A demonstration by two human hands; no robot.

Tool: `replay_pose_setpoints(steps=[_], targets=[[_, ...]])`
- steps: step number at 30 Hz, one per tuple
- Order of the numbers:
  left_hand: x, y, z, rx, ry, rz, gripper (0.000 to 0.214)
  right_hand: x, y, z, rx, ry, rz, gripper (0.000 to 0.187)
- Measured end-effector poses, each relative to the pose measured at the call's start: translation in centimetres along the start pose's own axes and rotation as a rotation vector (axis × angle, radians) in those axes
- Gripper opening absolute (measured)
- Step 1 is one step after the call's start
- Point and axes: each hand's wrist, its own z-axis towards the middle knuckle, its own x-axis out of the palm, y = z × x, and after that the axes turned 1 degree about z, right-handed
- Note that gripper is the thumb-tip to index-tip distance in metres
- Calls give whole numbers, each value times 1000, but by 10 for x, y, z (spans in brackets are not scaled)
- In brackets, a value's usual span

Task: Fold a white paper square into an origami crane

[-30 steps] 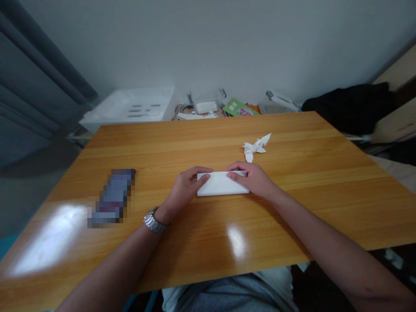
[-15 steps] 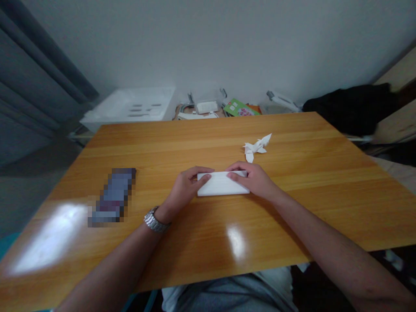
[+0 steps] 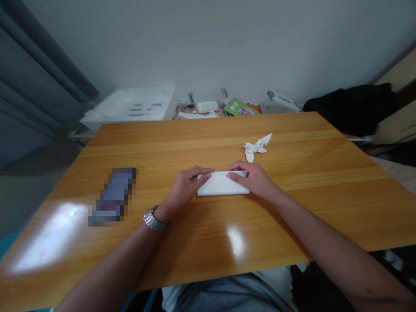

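A white sheet of paper, folded into a long rectangle, lies flat at the middle of the wooden table. My left hand rests on its left end, thumb and fingertips pressing the paper down. My right hand covers the right end, fingers pinched on the upper edge. A silver watch is on my left wrist. A small folded white paper figure sits on the table just beyond my right hand.
A blurred dark flat object lies on the table's left part. Behind the far edge are a white box, a green booklet and other clutter. Dark cloth is heaped at the right.
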Motion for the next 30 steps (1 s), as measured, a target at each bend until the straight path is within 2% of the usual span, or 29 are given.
replay_pose_setpoints(steps=[13, 21, 25, 30], targets=[[0, 0, 0, -23, -3, 12, 30, 0, 1, 0, -6, -1, -22, 19], [0, -4, 0, 27, -6, 12, 24, 0, 2, 0, -6, 36, -5, 18], [-2, -5, 0, 82, 26, 54, 23, 0, 1, -1, -23, 100, -48, 20], [-1, -3, -1, 148, 122, 75, 23, 0, 4, -3, -4, 237, -99, 26]])
